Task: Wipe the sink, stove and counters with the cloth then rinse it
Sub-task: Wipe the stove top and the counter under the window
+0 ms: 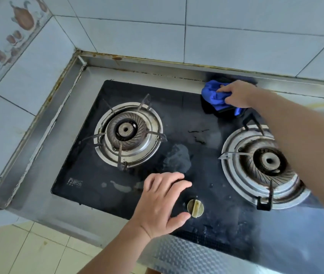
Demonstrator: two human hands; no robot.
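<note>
The blue cloth (215, 96) lies bunched at the far edge of the black glass stove (206, 119), near the tiled wall (216, 36). My right hand (236, 94) presses down on it, fingers closed over the folds. My left hand (162, 202) rests flat on the front glass, fingers spread, beside the knob (195, 208), between the left burner (126, 133) and right burner (266, 163).

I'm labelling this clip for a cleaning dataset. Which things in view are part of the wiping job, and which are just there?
In the job:
- blue cloth, bunched under the right hand
- black glass stove top
- steel counter around it

Just there:
- left burner
- right burner
- control knob
- wall tiles
</note>
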